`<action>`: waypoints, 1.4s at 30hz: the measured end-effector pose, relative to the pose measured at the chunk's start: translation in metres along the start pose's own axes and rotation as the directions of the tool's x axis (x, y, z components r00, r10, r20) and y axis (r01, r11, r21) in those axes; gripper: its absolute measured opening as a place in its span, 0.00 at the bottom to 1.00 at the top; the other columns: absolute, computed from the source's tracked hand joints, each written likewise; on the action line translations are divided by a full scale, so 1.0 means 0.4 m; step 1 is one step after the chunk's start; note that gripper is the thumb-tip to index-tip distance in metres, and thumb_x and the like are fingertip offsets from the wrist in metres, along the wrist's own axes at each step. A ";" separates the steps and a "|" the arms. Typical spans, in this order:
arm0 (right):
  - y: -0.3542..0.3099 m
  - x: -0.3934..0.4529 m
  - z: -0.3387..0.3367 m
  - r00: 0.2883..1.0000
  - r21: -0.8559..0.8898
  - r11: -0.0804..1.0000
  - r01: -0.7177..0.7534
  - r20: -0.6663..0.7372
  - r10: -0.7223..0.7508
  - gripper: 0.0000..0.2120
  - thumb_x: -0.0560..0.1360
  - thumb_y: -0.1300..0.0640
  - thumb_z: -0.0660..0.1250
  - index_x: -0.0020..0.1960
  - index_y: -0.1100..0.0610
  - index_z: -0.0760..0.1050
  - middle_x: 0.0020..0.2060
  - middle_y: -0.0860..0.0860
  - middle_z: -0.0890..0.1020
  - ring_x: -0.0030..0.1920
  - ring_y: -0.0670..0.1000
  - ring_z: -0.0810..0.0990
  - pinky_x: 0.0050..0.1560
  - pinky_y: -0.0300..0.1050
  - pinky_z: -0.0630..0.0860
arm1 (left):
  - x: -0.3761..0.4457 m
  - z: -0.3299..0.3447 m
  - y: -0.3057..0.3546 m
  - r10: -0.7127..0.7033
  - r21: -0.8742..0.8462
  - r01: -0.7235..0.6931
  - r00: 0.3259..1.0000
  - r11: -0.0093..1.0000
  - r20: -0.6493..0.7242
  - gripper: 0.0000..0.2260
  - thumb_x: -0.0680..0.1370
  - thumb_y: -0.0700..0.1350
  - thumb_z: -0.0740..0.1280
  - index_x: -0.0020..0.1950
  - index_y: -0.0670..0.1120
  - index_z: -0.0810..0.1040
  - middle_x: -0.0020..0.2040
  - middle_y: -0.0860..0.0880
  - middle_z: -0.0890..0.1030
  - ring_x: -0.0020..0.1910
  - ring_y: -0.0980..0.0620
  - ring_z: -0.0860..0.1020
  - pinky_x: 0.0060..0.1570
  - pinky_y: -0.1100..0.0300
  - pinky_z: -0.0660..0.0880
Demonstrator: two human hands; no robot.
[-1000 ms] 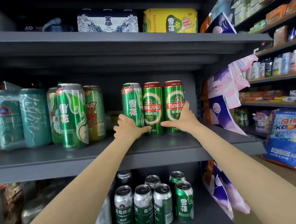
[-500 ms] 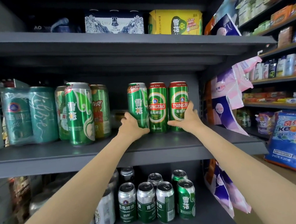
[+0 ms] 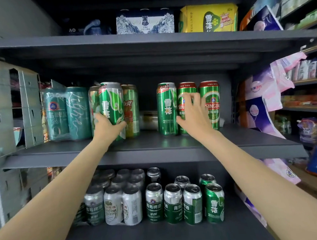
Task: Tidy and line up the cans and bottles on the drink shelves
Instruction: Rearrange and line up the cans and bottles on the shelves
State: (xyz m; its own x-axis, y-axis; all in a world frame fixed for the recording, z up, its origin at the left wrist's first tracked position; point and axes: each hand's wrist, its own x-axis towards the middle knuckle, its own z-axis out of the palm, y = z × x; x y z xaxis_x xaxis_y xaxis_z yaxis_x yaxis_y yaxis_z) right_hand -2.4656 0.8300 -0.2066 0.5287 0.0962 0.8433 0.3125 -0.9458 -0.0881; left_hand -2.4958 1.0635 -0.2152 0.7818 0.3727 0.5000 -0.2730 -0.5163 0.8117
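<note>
On the middle shelf (image 3: 156, 153) the left hand (image 3: 105, 128) grips the tall green Snow can (image 3: 112, 110), its fingers curled round the lower half of the body; this looks like a hold for sliding the can rather than lifting it, since the base appears to sit on the shelf. That can stands forward of the two cans behind it, so it likely needs pushing back or carrying across to close the gap.

To the right of the Snow can, across a bare stretch of shelf, stands a neat row of three: a second green Snow can (image 3: 167, 110), then two red-topped Tsingtao cans, the middle Tsingtao can (image 3: 186, 88) and the right Tsingtao can (image 3: 211, 103). The right hand (image 3: 195, 115) rests against the middle one with fingers spread and mostly straight, seemingly steadying or nudging the row flush.

The gripped can is glossy green with white swirls, a silver rim and white characters facing outward. Left of it sits a teal shrink-wrapped pack (image 3: 67, 113).
</note>
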 end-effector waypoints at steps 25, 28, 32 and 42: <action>0.008 -0.024 0.025 0.996 -0.016 0.997 -0.077 0.039 0.078 0.22 0.74 0.52 0.67 0.64 0.59 0.65 0.62 0.56 0.64 0.61 0.57 0.64 0.55 0.47 0.70 | -0.012 0.185 0.080 0.164 0.554 -0.190 0.982 0.810 0.097 0.40 0.70 0.57 0.72 0.69 0.36 0.55 0.62 0.36 0.67 0.60 0.39 0.71 0.54 0.53 0.71; 0.011 -0.027 0.019 0.980 -0.012 0.981 -0.194 0.029 0.194 0.27 0.73 0.48 0.69 0.65 0.59 0.64 0.62 0.57 0.63 0.62 0.58 0.64 0.56 0.52 0.72 | -0.011 0.196 0.080 0.201 0.572 -0.204 0.977 0.794 0.070 0.40 0.70 0.57 0.72 0.69 0.37 0.55 0.64 0.37 0.64 0.61 0.39 0.70 0.54 0.54 0.72; 0.013 -0.028 0.007 0.950 -0.018 0.951 -0.310 0.031 0.311 0.30 0.73 0.46 0.69 0.66 0.59 0.61 0.65 0.58 0.61 0.65 0.59 0.62 0.57 0.54 0.69 | -0.001 0.213 0.078 0.200 0.591 -0.180 0.979 0.786 0.033 0.44 0.68 0.58 0.73 0.70 0.37 0.53 0.64 0.39 0.63 0.61 0.41 0.70 0.49 0.55 0.74; 0.087 -0.016 -0.016 0.839 0.196 0.819 -0.540 0.203 0.505 0.52 0.69 0.49 0.74 0.76 0.53 0.38 0.74 0.60 0.46 0.71 0.66 0.57 0.65 0.61 0.64 | -0.003 0.226 0.079 0.493 0.820 -0.379 0.859 0.428 0.140 0.55 0.69 0.62 0.70 0.73 0.47 0.28 0.75 0.37 0.40 0.74 0.34 0.46 0.68 0.35 0.52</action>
State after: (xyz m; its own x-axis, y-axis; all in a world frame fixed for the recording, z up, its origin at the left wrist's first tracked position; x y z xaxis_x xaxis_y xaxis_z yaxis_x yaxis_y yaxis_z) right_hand -2.4632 0.7944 -0.2118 0.7613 -0.3339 0.5558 0.1249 -0.7656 -0.6311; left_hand -2.4546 0.9770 -0.2176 0.6153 -0.0427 0.7871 0.0466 -0.9948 -0.0903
